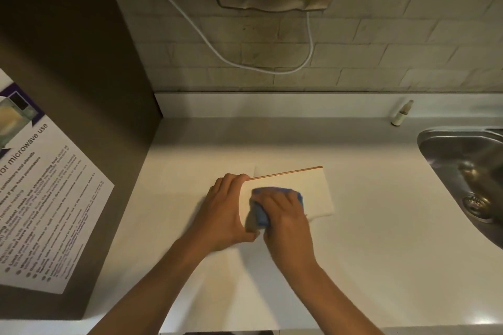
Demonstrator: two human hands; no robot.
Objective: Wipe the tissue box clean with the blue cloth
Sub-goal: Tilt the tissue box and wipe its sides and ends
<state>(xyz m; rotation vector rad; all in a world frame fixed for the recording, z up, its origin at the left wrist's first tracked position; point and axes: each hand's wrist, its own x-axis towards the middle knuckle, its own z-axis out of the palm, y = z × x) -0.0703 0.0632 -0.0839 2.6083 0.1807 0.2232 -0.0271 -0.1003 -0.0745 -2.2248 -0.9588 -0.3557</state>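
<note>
Wiping the top of the box, middle of the job.

The box (pixel 299 187) lies flat on the surface (pixel 367 239), left of the sink (pixel 462 160). The left hand (pixel 226 212) grips its left end, fingers curled over the far edge, and keeps it from sliding. The right hand (pixel 285 215) holds the bunched cloth (pixel 261 209) and presses it on the left part of the top face. In my judgement the wiping step is in hand: the right part of the top looks not yet covered. The next move calls for a stroke to the right with even pressure, then turning the box to reach its sides.
</note>
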